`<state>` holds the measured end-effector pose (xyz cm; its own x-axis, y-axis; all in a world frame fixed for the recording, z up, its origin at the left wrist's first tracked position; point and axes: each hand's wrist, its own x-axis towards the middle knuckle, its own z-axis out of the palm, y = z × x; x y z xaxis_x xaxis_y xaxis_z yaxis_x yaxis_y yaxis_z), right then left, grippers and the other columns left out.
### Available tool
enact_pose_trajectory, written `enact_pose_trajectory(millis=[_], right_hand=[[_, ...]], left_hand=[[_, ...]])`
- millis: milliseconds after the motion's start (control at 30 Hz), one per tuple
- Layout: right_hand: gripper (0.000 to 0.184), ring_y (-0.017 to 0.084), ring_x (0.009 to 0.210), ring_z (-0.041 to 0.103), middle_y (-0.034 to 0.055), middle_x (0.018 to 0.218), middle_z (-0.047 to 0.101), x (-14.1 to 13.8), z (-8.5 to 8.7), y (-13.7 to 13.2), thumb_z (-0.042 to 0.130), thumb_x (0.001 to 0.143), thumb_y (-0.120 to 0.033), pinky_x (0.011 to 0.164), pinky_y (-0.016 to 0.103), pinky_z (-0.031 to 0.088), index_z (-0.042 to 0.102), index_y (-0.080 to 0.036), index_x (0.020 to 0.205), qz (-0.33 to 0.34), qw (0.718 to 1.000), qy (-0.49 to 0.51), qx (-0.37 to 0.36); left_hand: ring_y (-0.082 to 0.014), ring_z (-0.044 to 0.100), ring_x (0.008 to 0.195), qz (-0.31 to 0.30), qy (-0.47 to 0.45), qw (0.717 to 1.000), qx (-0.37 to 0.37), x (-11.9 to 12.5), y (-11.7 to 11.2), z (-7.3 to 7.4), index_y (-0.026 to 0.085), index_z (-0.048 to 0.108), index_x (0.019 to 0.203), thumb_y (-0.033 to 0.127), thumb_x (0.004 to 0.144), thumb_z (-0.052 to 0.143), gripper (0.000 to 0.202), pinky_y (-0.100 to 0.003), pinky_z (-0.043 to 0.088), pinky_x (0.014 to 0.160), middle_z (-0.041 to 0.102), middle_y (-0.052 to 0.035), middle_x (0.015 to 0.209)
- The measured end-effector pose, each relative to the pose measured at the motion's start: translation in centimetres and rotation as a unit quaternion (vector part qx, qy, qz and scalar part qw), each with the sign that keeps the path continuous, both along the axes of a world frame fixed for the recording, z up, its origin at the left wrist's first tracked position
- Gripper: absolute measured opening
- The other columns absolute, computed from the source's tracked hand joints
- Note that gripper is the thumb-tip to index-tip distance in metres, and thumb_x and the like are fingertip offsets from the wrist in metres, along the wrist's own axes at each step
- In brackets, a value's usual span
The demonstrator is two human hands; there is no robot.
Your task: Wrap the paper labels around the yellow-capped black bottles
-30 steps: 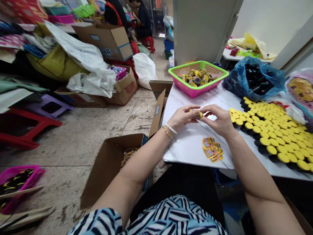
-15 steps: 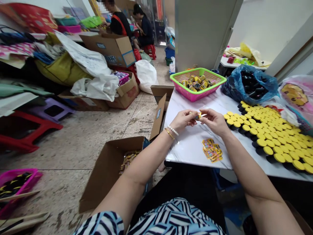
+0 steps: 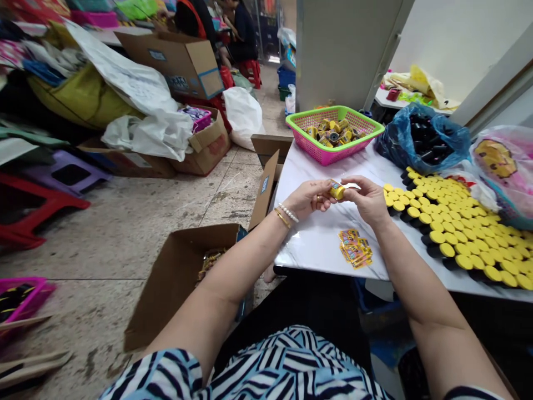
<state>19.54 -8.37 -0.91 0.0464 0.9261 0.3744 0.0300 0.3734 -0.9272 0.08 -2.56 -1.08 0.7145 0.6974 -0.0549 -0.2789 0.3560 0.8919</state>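
Observation:
Over the white marbled table [image 3: 308, 239], my left hand [image 3: 310, 197] is closed around a small cylinder [image 3: 336, 190] with a yellow end and a printed wrap. My right hand [image 3: 366, 197] meets it from the right, thumb and forefinger pinched on a thin white slip [image 3: 353, 186] beside the cylinder. Whether the right fingertips also touch the cylinder I cannot tell. Below the hands lies a loose pile of yellow printed labels [image 3: 355, 249]. Similar yellow-wrapped cylinders [image 3: 337, 132] fill a pink and green basket [image 3: 325, 156] behind the hands.
Rows of black cylinders with yellow tops [image 3: 466, 228] cover the table's right side. Behind them stands a blue plastic bag [image 3: 391, 139] of black pieces. An open cardboard box [image 3: 162, 289] sits on the floor at my left. Two people sit in the background.
The camera view has tilted slightly down. The cylinder in my left hand has turned so its yellow end faces me, and the white slip by my right fingers shows more plainly.

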Motion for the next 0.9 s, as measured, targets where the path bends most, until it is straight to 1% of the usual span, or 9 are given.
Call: enact_pose_trajectory(millis=[100,267,367,433,533,633,733,833,900], right_hand=[[0.032,0.016,0.08,0.072,0.0023,0.105,0.068,-0.3,0.3,-0.3,0.09,0.073,-0.045,0.071,0.036,0.07,0.081,-0.024,0.096,0.006,0.999,-0.031,0.018],[0.034,0.015,0.077,0.072,0.0002,0.099,0.062,-1.1,-0.3,-0.6,0.089,0.072,-0.05,0.066,0.039,0.072,0.075,-0.022,0.085,-0.049,0.998,-0.003,0.031],[0.037,0.015,0.076,0.073,-0.0004,0.1,0.065,-1.2,-0.3,-0.5,0.088,0.074,-0.053,0.07,0.04,0.072,0.074,-0.024,0.094,-0.028,1.0,-0.011,0.008],[0.039,0.015,0.079,0.073,0.0012,0.107,0.067,-1.2,-0.1,-0.5,0.087,0.076,-0.05,0.074,0.039,0.072,0.075,-0.026,0.105,-0.012,0.999,-0.05,0.017],[0.043,0.015,0.086,0.073,0.004,0.122,0.064,-1.3,0.1,-0.6,0.089,0.077,-0.043,0.078,0.033,0.07,0.077,-0.031,0.116,-0.024,0.987,-0.14,0.069],[0.032,0.017,0.094,0.072,0.0043,0.118,0.066,-1.4,0.1,-0.8,0.086,0.081,-0.039,0.08,0.034,0.07,0.08,-0.033,0.112,-0.038,0.974,-0.203,0.097],[0.016,0.018,0.09,0.073,0.0041,0.111,0.068,-1.6,0.1,-0.9,0.084,0.083,-0.038,0.077,0.038,0.071,0.083,-0.03,0.096,-0.039,0.978,-0.181,0.093],[0.013,0.015,0.076,0.073,0.0028,0.113,0.066,-1.7,0.1,-0.8,0.084,0.082,-0.035,0.072,0.039,0.072,0.082,-0.027,0.092,-0.042,0.988,-0.125,0.083],[0.013,0.014,0.075,0.074,0.0027,0.118,0.065,-1.9,0.3,-0.7,0.084,0.083,-0.034,0.071,0.038,0.072,0.081,-0.027,0.093,-0.046,0.989,-0.113,0.082]], left_hand=[[-0.0069,0.057,0.045,-0.002,0.025,1.0,-0.016,0.2,-0.2,-0.1,0.01,0.071,0.092,0.055,0.087,0.076,0.046,-0.019,0.041,0.042,0.072,-0.0057,0.068],[-0.0061,0.052,0.038,0.009,0.006,0.999,-0.05,0.4,-0.5,0.1,0.012,0.071,0.095,0.054,0.091,0.073,0.042,-0.017,0.034,0.036,0.069,-0.0017,0.06],[-0.0061,0.051,0.036,0.013,0.013,0.998,-0.055,0.3,-0.3,0.0,0.011,0.07,0.089,0.057,0.088,0.075,0.046,-0.018,0.033,0.035,0.067,-0.002,0.058],[-0.006,0.051,0.037,0.016,0.022,0.998,-0.056,0.4,-0.1,-0.3,0.01,0.07,0.084,0.06,0.086,0.076,0.05,-0.018,0.033,0.035,0.068,-0.0034,0.058],[-0.0057,0.051,0.038,0.039,0.031,0.997,-0.065,0.4,0.3,-0.8,0.01,0.07,0.083,0.065,0.083,0.076,0.055,-0.018,0.033,0.036,0.067,-0.0043,0.058],[-0.0058,0.049,0.036,0.058,0.046,0.995,-0.071,0.4,0.5,-1.1,0.011,0.07,0.079,0.069,0.081,0.075,0.058,-0.019,0.03,0.035,0.065,-0.0036,0.055],[-0.006,0.049,0.036,0.043,0.055,0.995,-0.074,0.1,0.3,-0.9,0.011,0.069,0.074,0.068,0.081,0.075,0.058,-0.019,0.028,0.035,0.063,-0.0037,0.053],[-0.0057,0.051,0.038,0.0,0.017,0.996,-0.092,-0.3,0.2,-0.4,0.011,0.071,0.078,0.06,0.086,0.075,0.05,-0.017,0.029,0.035,0.066,-0.0038,0.056],[-0.0042,0.048,0.037,-0.01,-0.002,0.995,-0.104,-0.4,0.2,-0.2,0.011,0.071,0.081,0.051,0.088,0.077,0.041,-0.016,0.027,0.035,0.065,-0.0021,0.055]])
